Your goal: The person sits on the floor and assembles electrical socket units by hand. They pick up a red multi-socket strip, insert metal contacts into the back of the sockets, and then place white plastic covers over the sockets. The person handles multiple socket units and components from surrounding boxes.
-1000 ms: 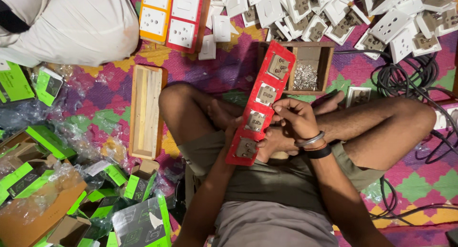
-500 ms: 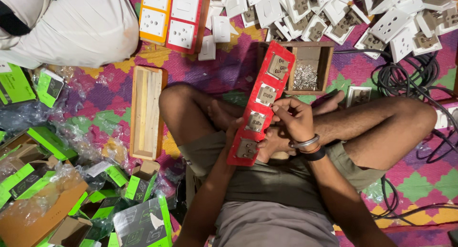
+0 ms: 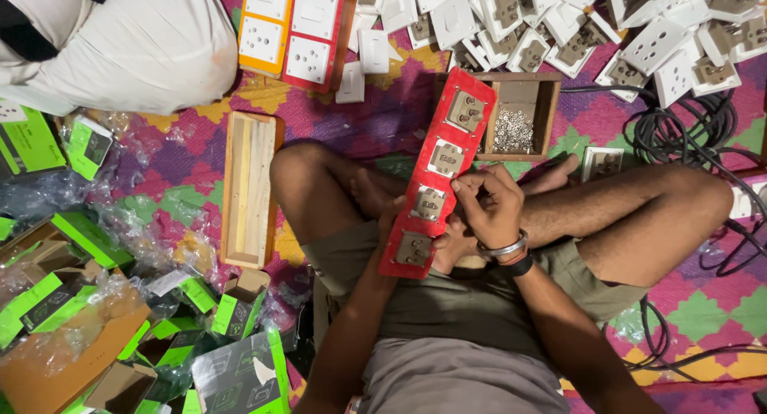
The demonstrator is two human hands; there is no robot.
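Sitting cross-legged on the floor, the person props the long red switch panel [image 3: 438,174] over the lap, left hand [image 3: 393,222] mostly hidden beneath it, right hand [image 3: 489,208] fingers pinched closed at its edge; whatever small piece they pinch could slip into the clutter.

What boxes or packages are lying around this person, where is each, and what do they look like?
Green and black cartons: small, some open, heaped at lower left.
Green flat box: at the left edge, bright green.
Brown cardboard box: bottom left corner, holding clear plastic wrap.
Clear plastic bags: crumpled, strewn among the cartons.
Wooden tray: open, above the red board, holding small silvery screws.
No screens or signs in view.
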